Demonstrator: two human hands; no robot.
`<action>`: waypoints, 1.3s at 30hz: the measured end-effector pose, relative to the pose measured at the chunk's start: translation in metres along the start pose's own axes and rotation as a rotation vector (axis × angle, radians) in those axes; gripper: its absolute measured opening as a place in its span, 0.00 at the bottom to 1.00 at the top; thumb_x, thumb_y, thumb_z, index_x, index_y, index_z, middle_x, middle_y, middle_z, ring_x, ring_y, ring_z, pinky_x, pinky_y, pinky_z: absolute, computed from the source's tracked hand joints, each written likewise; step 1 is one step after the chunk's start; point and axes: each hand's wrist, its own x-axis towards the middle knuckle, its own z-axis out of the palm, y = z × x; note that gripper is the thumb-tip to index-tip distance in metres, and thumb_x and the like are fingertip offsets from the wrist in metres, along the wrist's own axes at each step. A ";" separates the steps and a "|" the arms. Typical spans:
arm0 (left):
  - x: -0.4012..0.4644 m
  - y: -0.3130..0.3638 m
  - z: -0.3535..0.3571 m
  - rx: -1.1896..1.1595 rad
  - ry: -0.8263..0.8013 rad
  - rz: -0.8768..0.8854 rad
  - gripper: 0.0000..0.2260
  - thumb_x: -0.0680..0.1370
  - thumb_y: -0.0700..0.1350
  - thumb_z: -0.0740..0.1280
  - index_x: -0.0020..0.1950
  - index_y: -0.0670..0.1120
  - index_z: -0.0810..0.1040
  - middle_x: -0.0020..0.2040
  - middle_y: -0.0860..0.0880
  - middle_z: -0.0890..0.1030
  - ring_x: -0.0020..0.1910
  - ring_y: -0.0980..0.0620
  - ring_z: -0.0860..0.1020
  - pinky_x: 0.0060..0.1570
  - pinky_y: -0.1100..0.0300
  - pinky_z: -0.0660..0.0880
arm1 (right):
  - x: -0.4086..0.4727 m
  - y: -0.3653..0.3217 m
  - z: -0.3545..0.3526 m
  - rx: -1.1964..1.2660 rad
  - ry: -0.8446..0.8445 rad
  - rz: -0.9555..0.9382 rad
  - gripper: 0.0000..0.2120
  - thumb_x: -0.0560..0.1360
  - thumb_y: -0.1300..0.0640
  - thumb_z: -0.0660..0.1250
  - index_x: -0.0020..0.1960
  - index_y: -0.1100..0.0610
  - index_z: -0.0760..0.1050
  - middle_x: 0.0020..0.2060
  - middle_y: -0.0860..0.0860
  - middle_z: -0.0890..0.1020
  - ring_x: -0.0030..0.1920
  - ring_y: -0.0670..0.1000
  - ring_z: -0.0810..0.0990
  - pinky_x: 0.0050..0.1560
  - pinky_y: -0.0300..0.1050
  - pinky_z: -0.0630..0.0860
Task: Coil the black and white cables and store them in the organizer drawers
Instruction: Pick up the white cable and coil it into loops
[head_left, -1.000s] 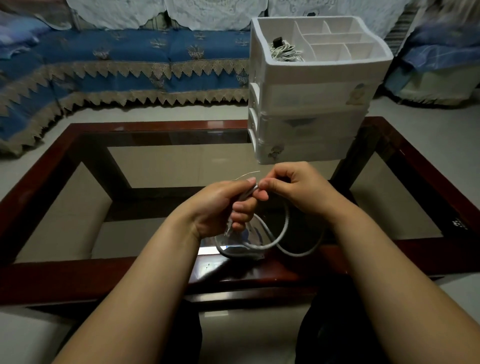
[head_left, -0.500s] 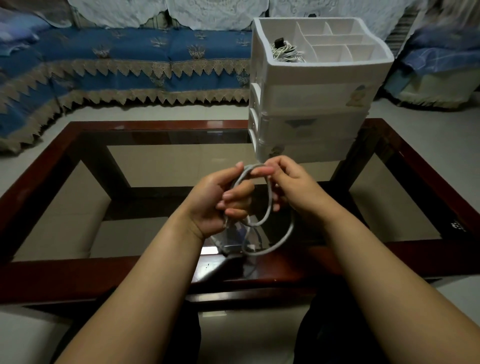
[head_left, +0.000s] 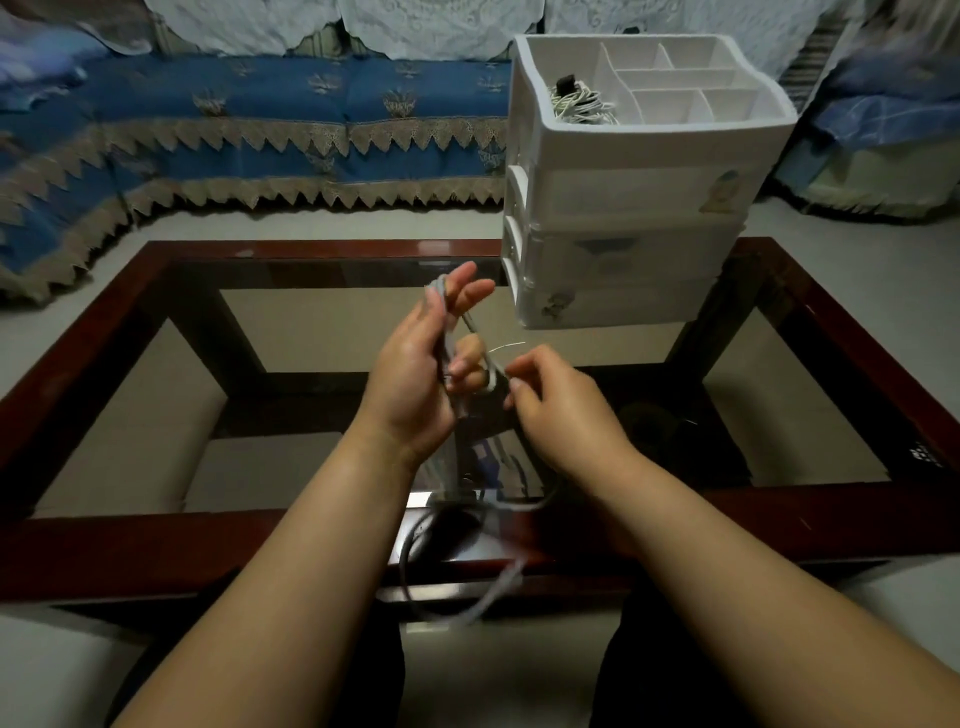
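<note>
Right, your left hand (head_left: 415, 374) clamps the white cable (head_left: 457, 519) loops above the worktop (head_left: 130, 540), right hand (head_left: 561, 410) pinching its strand. One coil (head_left: 582, 106) already sits atop the organizer (head_left: 623, 208); this one's tail hangs uncoiled.

Glass-top desk (head_left: 156, 540) w/ dark red wood frame; blue sofa (head_left: 260, 124) w/ tan lace trim behind it; pale floor (head_left: 322, 223) btwn.
</note>
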 end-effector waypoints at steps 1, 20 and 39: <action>-0.002 -0.002 0.003 0.094 -0.009 0.020 0.17 0.84 0.50 0.50 0.68 0.48 0.70 0.56 0.50 0.79 0.25 0.58 0.66 0.24 0.67 0.66 | -0.001 -0.002 0.001 0.014 -0.073 0.000 0.08 0.79 0.56 0.62 0.57 0.50 0.73 0.48 0.44 0.79 0.45 0.44 0.78 0.44 0.42 0.74; 0.010 -0.011 -0.002 0.519 0.122 0.315 0.08 0.84 0.47 0.50 0.60 0.51 0.67 0.32 0.54 0.70 0.39 0.53 0.78 0.57 0.43 0.77 | -0.015 -0.001 0.011 0.519 -0.151 0.213 0.13 0.79 0.65 0.59 0.64 0.60 0.67 0.45 0.51 0.79 0.24 0.44 0.75 0.29 0.39 0.76; 0.007 -0.025 0.005 1.514 0.021 -0.052 0.09 0.83 0.51 0.51 0.51 0.47 0.66 0.38 0.49 0.76 0.34 0.54 0.75 0.30 0.59 0.66 | -0.004 0.010 -0.022 1.068 -0.831 0.602 0.11 0.78 0.69 0.52 0.51 0.64 0.73 0.40 0.58 0.84 0.26 0.43 0.76 0.23 0.31 0.72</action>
